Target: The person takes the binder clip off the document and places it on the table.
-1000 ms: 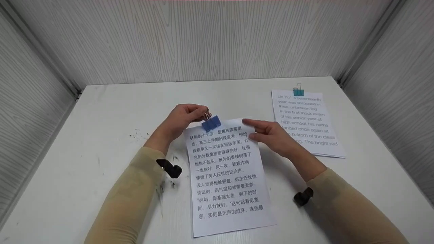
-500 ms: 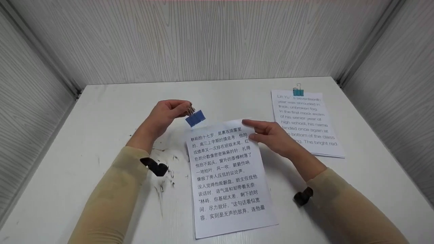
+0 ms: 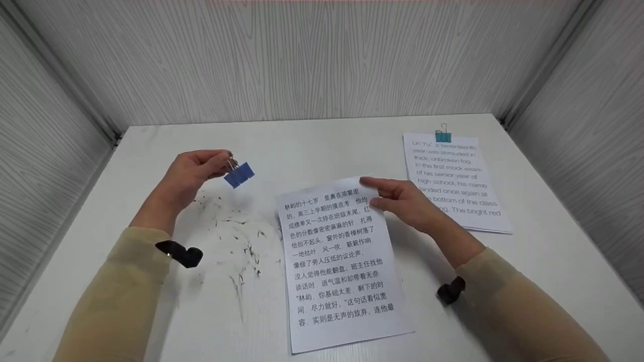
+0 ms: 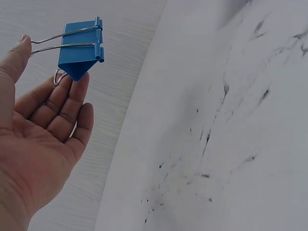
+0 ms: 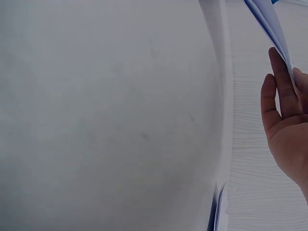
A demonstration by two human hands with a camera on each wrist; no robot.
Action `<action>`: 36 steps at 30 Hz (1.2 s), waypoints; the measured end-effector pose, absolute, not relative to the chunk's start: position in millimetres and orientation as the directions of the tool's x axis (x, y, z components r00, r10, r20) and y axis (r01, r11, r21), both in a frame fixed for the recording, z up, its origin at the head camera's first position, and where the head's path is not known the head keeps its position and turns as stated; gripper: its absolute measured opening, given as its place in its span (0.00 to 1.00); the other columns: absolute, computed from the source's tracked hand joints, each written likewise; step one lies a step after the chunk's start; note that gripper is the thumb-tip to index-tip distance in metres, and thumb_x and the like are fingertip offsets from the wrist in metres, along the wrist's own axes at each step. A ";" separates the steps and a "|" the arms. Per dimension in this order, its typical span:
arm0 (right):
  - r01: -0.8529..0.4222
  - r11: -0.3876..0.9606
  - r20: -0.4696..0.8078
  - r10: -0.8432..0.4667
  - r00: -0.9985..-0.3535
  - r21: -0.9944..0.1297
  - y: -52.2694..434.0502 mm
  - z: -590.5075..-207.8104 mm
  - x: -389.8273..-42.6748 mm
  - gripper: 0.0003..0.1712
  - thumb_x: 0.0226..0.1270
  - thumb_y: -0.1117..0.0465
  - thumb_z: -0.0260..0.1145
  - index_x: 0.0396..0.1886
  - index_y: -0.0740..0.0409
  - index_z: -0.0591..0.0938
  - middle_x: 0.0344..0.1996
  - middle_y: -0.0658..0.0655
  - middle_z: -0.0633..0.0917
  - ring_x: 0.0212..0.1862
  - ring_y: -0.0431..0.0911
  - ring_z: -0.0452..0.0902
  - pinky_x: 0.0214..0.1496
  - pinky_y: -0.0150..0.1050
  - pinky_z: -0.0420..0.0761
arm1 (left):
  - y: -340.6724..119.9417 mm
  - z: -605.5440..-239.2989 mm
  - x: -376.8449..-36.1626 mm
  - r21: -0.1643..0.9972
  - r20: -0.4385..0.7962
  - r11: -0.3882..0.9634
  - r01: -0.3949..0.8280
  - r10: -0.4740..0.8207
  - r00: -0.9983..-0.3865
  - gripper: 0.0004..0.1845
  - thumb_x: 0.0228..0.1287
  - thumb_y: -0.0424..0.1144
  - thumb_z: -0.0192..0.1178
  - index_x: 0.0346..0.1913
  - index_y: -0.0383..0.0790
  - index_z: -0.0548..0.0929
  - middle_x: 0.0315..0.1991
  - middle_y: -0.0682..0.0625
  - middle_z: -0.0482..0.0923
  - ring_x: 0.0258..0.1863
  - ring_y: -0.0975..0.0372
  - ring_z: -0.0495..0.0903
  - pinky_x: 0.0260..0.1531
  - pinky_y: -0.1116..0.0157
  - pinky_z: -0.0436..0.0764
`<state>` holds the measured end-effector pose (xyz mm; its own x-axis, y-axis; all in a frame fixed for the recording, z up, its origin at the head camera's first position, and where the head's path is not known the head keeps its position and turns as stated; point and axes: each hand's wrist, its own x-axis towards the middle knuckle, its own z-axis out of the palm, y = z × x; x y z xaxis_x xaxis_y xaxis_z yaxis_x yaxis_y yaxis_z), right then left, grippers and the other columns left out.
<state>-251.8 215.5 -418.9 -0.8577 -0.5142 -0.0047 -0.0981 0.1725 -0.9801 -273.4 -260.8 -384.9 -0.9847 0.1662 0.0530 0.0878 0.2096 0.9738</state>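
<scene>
Since the earlier frames, the left hand (image 3: pixel 193 173) has moved off to the left, carrying the blue binder clip (image 3: pixel 239 175) away from the top edge of the Chinese-text sheets (image 3: pixel 339 261), where it sat a second ago. Clip now hangs in the air above the white table (image 3: pixel 322 141), well apart from the sheets, over a patch of dark scuff marks (image 3: pixel 236 236). Left wrist view: thumb and fingertips pinch the clip's wire handles; blue body points away from the palm, other fingers loosely extended. Right hand (image 3: pixel 402 201) has not shifted: it pinches the top right corner of the sheets between thumb and fingers, the corner slightly lifted, as the right wrist view confirms. Sheets lie in the middle of the table, now unclipped. At far right, an English-text stack (image 3: pixel 455 181) lies flat, bound at its top edge by a teal binder clip (image 3: pixel 443 134).
</scene>
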 end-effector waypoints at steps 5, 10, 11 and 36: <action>-0.099 0.187 -0.009 -0.502 -0.865 -0.977 217.9 -418.2 -251.5 0.30 0.79 0.65 0.67 0.77 0.48 0.77 0.62 0.55 0.87 0.64 0.52 0.84 0.64 0.40 0.83 | -281.4 -387.6 -268.2 0.972 0.030 0.229 0.056 0.119 -0.992 0.25 0.77 0.50 0.65 0.67 0.37 0.84 0.52 0.52 0.89 0.54 0.63 0.86 0.61 0.70 0.81; -0.092 0.185 -0.013 -0.497 -0.868 -0.978 218.6 -417.8 -251.5 0.30 0.78 0.66 0.67 0.77 0.49 0.77 0.62 0.55 0.87 0.64 0.52 0.84 0.63 0.40 0.83 | -299.3 -392.2 -265.2 0.969 -0.005 0.245 0.015 0.080 -0.997 0.29 0.76 0.51 0.66 0.70 0.36 0.81 0.54 0.52 0.89 0.54 0.64 0.85 0.58 0.75 0.80; -0.092 0.185 -0.012 -0.497 -0.868 -0.978 218.6 -417.8 -251.5 0.30 0.78 0.66 0.67 0.77 0.49 0.77 0.62 0.55 0.87 0.64 0.52 0.84 0.64 0.40 0.83 | -302.6 -393.5 -264.7 0.967 -0.014 0.254 0.004 0.069 -0.998 0.30 0.76 0.51 0.66 0.71 0.35 0.80 0.54 0.52 0.89 0.55 0.65 0.85 0.58 0.75 0.80; -0.097 0.199 -0.018 -0.509 -0.861 -0.975 218.3 -418.4 -250.2 0.30 0.78 0.64 0.67 0.77 0.46 0.77 0.61 0.54 0.88 0.63 0.52 0.84 0.64 0.40 0.83 | -343.9 -431.6 -262.8 0.913 -0.222 0.335 -0.234 -0.075 -0.972 0.43 0.70 0.64 0.64 0.77 0.37 0.73 0.61 0.54 0.84 0.56 0.68 0.82 0.62 0.71 0.79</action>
